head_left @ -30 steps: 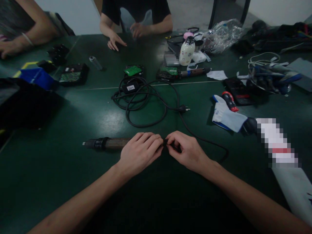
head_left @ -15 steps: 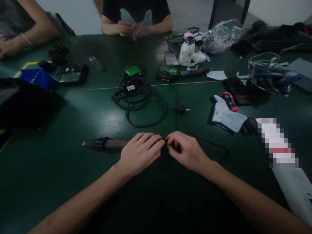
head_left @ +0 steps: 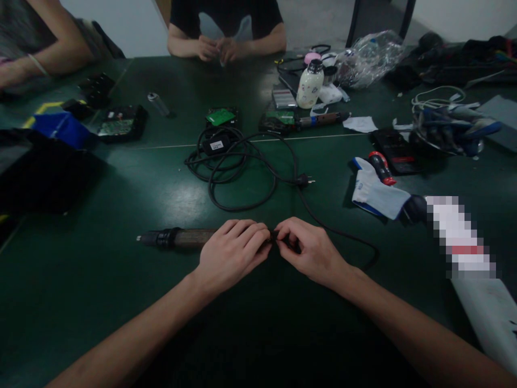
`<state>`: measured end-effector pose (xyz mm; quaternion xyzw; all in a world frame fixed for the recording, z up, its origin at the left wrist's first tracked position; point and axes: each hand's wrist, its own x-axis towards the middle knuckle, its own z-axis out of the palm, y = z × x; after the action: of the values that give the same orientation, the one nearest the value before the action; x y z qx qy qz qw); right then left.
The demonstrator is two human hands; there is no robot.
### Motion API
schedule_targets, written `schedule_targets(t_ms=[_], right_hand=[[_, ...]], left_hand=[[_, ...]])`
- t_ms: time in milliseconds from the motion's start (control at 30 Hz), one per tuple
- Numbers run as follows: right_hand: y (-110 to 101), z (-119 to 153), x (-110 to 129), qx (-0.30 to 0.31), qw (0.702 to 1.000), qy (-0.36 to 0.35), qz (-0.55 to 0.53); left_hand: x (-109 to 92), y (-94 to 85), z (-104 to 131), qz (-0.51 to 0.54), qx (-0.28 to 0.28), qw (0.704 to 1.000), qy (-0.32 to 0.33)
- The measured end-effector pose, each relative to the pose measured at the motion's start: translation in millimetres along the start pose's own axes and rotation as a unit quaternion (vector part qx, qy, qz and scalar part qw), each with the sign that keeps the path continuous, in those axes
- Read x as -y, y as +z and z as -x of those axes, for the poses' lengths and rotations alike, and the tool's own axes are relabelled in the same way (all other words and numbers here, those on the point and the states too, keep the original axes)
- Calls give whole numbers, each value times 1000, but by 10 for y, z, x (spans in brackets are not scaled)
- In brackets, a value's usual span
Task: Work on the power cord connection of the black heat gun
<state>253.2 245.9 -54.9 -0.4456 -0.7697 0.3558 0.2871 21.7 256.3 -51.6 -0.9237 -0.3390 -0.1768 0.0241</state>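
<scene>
A soldering iron with a brown handle lies flat on the dark green table, its metal tip pointing left. My left hand is closed over the handle's right end. My right hand pinches the black part where the cord leaves the handle. The fingertips of both hands almost meet. The cord runs right, loops back and ends in a plug lying on the table.
A coiled black cable with an adapter lies beyond my hands. Green circuit boards, a second soldering iron, a white bottle, a work glove and a red-handled tool are scattered around. Two other people sit at the far side.
My hands have barely shifted on the soldering iron. The person opposite has drawn the outstretched hand back and now has both hands together.
</scene>
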Motion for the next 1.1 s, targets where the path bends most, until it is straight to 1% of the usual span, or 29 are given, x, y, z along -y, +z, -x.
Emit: schedule_targets(t_ms=[233,400,533,800,967,1100], right_hand=[[5,3,-8,-3,1000,0,3],[5,2,-11,-2,1000,-1,1],[5,2,-10,-3,1000,-4,-2],[0,3,2,1,1000,1,0],[0,3,-2,-1,1000,3,-3],[-4,1,-2,-1,1000,-2,-5]], left_hand=[[18,11,13,-6,5,1000,20],[24,0,24,-11,13,1000,23],[28,-5,16,-15,6,999,30],[42,3,41,-14,10,999,35],[34,11,41,-6,0,999,32],[17,17,23,-4,-10,1000,12]])
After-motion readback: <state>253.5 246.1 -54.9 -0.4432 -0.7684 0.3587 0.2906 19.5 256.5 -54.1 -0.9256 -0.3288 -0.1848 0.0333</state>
